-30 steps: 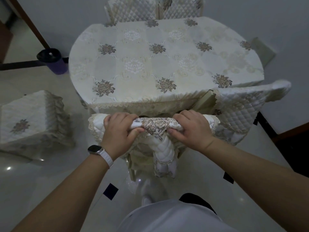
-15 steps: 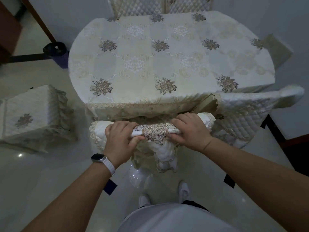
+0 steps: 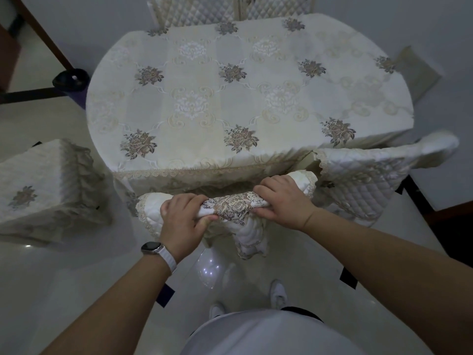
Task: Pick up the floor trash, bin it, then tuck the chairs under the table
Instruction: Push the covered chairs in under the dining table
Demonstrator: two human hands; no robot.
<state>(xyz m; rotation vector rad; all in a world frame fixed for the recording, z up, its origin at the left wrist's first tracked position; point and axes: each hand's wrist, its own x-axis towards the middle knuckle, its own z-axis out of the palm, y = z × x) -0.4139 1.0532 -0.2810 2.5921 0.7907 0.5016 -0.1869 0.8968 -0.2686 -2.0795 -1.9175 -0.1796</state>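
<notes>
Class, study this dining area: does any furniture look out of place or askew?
Yes. The seat on the left stands out beside the table, not tucked under it. The middle chair, its back gripped by the left hand and right hand, is close to the table's edge.

Round the table (image 3: 243, 98), the near chair (image 3: 252, 238) sits at 6 o'clock, the right chair (image 3: 363, 183) at 4, the left chair (image 3: 43, 180) at 8, the far chairs (image 3: 197, 11) at 12, the bin (image 3: 70, 78) at 10.

The near chair (image 3: 230, 207), in a white quilted cover, stands upright, its backrest just beside the counter's (image 3: 230, 98) near edge. The left chair (image 3: 46, 185) stands apart.
</notes>
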